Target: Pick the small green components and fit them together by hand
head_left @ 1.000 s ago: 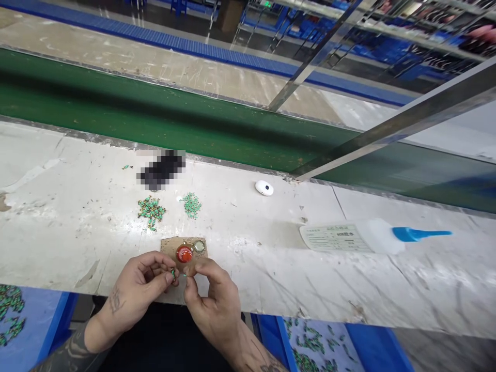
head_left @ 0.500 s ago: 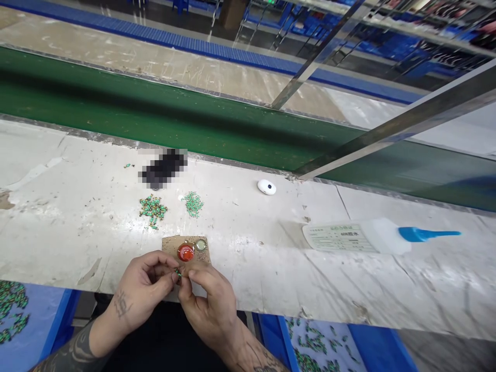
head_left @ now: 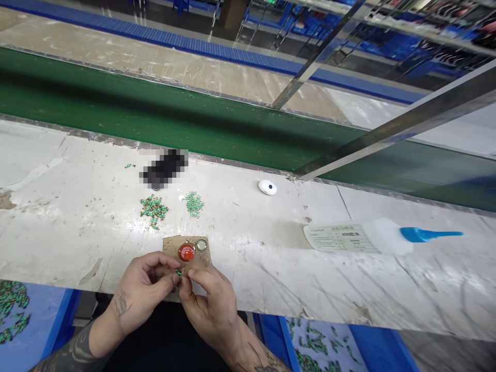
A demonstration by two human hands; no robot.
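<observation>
Between thumb and fingers, my left hand [head_left: 145,284] pinches a small green and dark piece [head_left: 179,272], too small to name exactly. My right hand [head_left: 211,299] meets it there, its thumb and index finger pressed together at the piece's right side. Whether the right fingers grip the same piece or something finer is hidden. Just beyond my fingertips lies a cardboard square [head_left: 170,243] bearing a red round dish [head_left: 186,251] and a bottle cap [head_left: 201,245]. Farther back are a heap of green and orange pieces [head_left: 154,207] and a heap of smaller green pieces [head_left: 193,204].
A white oval case [head_left: 267,187] sits near the back edge. On the right lies a plastic bottle [head_left: 356,235] with a blue nozzle. Blue trays [head_left: 58,325] with green pieces stand below the front edge on both sides. A metal post [head_left: 387,132] rises at the right.
My hands stay nearly in place, still pinching at the small green piece. The whole view has shifted very slightly; nothing on the table has visibly moved.
</observation>
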